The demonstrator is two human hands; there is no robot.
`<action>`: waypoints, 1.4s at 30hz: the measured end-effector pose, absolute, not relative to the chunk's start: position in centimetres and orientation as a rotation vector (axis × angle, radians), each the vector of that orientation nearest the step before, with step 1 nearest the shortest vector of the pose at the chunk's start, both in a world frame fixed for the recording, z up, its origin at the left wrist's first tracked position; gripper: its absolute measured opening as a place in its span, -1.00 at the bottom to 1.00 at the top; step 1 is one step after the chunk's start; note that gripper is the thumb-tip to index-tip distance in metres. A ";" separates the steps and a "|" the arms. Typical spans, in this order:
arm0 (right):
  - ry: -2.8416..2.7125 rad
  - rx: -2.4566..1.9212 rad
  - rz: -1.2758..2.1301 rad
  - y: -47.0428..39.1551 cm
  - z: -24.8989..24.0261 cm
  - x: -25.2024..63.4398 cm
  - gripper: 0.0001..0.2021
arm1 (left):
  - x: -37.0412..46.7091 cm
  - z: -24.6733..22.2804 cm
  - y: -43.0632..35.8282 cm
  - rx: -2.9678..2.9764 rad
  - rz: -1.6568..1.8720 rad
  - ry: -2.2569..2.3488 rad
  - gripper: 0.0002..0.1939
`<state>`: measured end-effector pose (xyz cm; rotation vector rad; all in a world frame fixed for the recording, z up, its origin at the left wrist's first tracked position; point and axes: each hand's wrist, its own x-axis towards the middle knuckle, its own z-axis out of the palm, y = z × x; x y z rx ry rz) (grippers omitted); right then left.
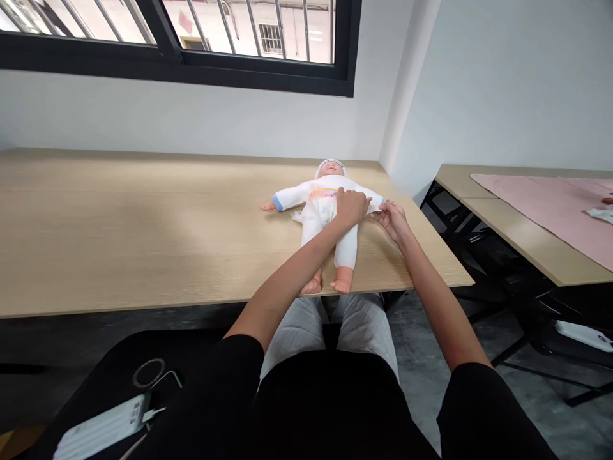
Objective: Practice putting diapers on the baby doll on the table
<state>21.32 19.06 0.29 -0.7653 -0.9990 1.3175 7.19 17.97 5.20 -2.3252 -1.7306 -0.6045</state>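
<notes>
A baby doll lies on its back on the wooden table, its feet toward me at the front edge. It wears a white outfit with blue cuffs, a white cap and a white diaper around its hips. My left hand rests over the side of the diaper and belly with its fingers curled; what is between them is hidden. At the end of the doll's outstretched arm, my right hand has its fingers closed around the blue-edged sleeve cuff.
The table reaches far to the left, under a barred window. To the right stands another table with a pink cloth and part of another person's hand. A white power bank with a cable lies on the black seat beside me.
</notes>
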 end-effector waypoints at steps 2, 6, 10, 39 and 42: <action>-0.983 -0.769 1.299 19.1 0.3 21.4 -0.69 | 6.8 5.4 17.8 -2.344 -0.707 -1.732 -0.62; -0.958 -0.755 1.298 19.2 0.3 21.4 -0.77 | 6.1 5.6 17.5 -2.430 -0.845 -1.635 -0.73; -0.952 -0.753 1.318 19.2 0.2 21.4 -0.80 | 6.0 5.6 17.4 -2.505 -0.760 -1.550 -0.74; -0.898 -0.714 1.297 18.5 0.8 20.9 -0.72 | 4.6 4.9 18.1 -2.659 -0.737 -1.511 -0.87; -0.903 -0.711 1.301 18.5 0.8 21.0 -0.73 | 4.6 4.7 18.2 -2.643 -0.754 -1.519 -0.85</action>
